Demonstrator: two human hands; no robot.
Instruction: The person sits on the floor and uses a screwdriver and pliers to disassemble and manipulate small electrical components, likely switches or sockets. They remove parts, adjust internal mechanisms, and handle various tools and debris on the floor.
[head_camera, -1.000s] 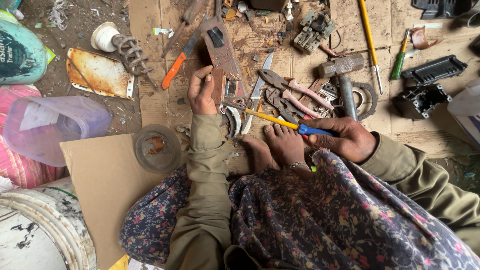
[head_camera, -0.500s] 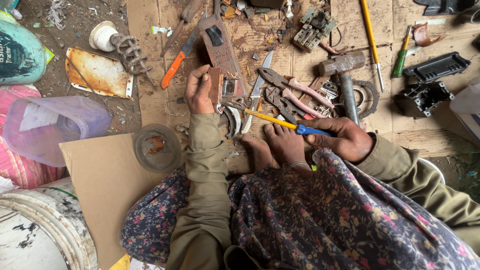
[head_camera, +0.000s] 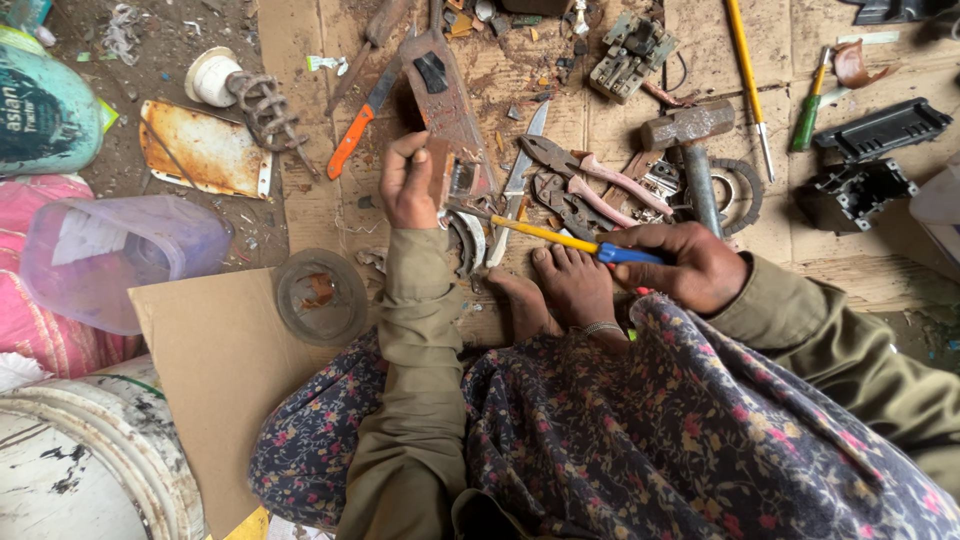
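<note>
My left hand (head_camera: 408, 182) grips a long rusty metal part (head_camera: 447, 100) that lies on cardboard in front of me. My right hand (head_camera: 684, 262) is closed on the blue handle of a screwdriver with a yellow shaft (head_camera: 545, 236). Its tip points left and reaches the lower end of the rusty part, beside my left hand. My bare feet (head_camera: 556, 290) rest on the cardboard just below the screwdriver. A flowered cloth (head_camera: 680, 430) covers my lap.
Pliers with pink handles (head_camera: 590, 180), a hammer (head_camera: 692, 150), a knife blade (head_camera: 518, 185), an orange-handled tool (head_camera: 358, 128) and a green screwdriver (head_camera: 808, 118) lie about. At the left are a rusty plate (head_camera: 200, 150), a clear plastic tub (head_camera: 120, 255) and a round lid (head_camera: 322, 297).
The view has shifted slightly. My left hand has moved a little up along the rusty part; my right hand keeps the screwdriver against it.
</note>
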